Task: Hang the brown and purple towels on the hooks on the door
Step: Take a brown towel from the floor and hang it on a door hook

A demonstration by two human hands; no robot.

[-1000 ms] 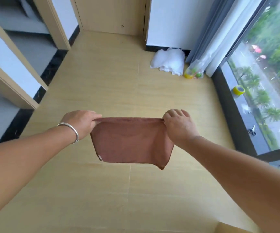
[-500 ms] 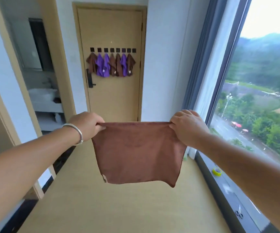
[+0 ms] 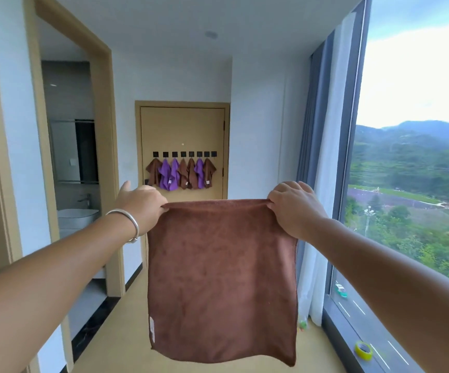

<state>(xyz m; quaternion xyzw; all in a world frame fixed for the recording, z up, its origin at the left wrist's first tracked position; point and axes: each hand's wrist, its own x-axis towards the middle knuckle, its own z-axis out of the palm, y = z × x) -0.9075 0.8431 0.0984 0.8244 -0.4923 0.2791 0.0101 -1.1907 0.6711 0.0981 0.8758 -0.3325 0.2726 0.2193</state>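
Head view: left hand [image 3: 141, 204] and right hand [image 3: 294, 207] pinch brown towel [image 3: 222, 278] corners (hanging free).

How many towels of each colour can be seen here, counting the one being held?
Brown towels: 5, four on the door hooks and one held brown towel
Purple towels: 3, all hanging
Total: 8

Both arms outstretched, left hand [image 3: 139, 204] and right hand [image 3: 294, 207] fingers pinched
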